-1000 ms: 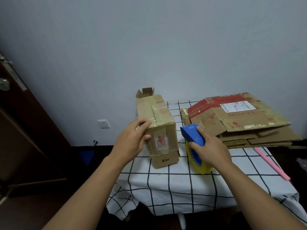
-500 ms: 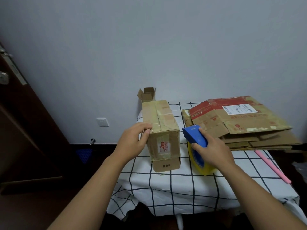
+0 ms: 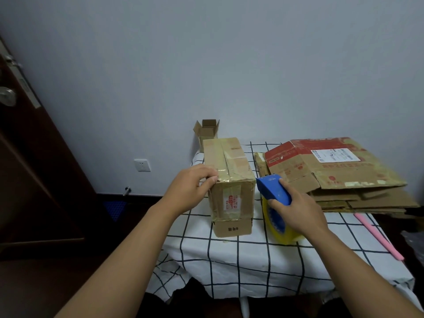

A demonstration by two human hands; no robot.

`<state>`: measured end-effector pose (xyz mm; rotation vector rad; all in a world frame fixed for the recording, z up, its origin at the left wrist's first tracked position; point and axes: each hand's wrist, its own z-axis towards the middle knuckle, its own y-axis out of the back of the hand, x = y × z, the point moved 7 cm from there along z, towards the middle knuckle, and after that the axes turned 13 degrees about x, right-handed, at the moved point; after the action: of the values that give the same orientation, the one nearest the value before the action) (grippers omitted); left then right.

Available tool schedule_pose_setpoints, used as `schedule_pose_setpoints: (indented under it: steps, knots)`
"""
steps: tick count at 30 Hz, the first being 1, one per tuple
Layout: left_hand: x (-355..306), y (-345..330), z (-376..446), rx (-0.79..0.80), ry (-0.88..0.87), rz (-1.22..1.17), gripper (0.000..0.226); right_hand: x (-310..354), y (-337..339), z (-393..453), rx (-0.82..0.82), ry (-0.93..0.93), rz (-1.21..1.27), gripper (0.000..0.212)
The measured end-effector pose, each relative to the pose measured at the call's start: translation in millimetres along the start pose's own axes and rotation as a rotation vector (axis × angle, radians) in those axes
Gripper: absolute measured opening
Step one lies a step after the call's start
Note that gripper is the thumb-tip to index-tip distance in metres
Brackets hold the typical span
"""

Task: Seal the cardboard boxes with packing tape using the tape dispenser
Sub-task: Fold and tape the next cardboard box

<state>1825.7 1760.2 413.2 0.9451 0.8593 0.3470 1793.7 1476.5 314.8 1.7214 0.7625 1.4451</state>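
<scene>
A closed cardboard box (image 3: 231, 187), its top seam covered with shiny tape, stands on the table with its short end toward me. My left hand (image 3: 190, 187) grips its near left top corner, thumb on the front edge. My right hand (image 3: 296, 207) holds the blue tape dispenser (image 3: 274, 188) just right of the box, with its yellow tape roll (image 3: 278, 228) resting on the tablecloth. The dispenser's front tip is close to the box's right top corner; I cannot tell whether they touch.
A stack of flattened cardboard boxes (image 3: 339, 177) fills the table's right rear. A small open box (image 3: 207, 130) stands behind the taped box. A pink stick (image 3: 378, 237) lies near the right edge. The table (image 3: 241, 258) has a white checked cloth; a dark door (image 3: 27, 157) stands left.
The box turned so its short end faces me more squarely. My left hand moved from the box's side to its near left top corner. The right hand and dispenser barely moved.
</scene>
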Motion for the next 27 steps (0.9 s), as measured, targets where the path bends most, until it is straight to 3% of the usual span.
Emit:
schedule_pose_setpoints:
  steps: [6, 11, 16, 19, 22, 24, 25, 27]
  knots:
    - [-11, 0, -8, -0.036, -0.113, 0.093, 0.017, 5, 13, -11, -0.025, 0.041, 0.120, 0.075]
    - [-4, 1, -22, -0.001, -0.051, 0.176, 0.025, 10, 50, -25, -0.038, 0.152, 0.292, 0.070]
    - [-6, -24, -38, 0.136, 0.034, 0.419, 0.073, 26, 85, -54, 0.044, 0.342, 0.404, 0.069]
    - [-11, -25, -38, 0.158, 0.110, 0.472, 0.084, 36, 95, -72, 0.110, 0.426, 0.456, 0.072]
    - [-41, -9, -35, -0.028, 0.097, 0.254, 0.077, 48, 100, -86, 0.165, 0.499, 0.508, 0.075]
    - [-61, 0, -35, -0.164, 0.095, -0.025, 0.058, 55, 102, -91, 0.184, 0.543, 0.538, 0.076]
    - [-65, -1, -33, -0.176, 0.144, -0.200, 0.047, 59, 102, -94, 0.189, 0.566, 0.547, 0.077]
    - [-65, -14, -29, -0.072, 0.352, -0.579, 0.051, 68, 104, -98, 0.200, 0.607, 0.567, 0.075]
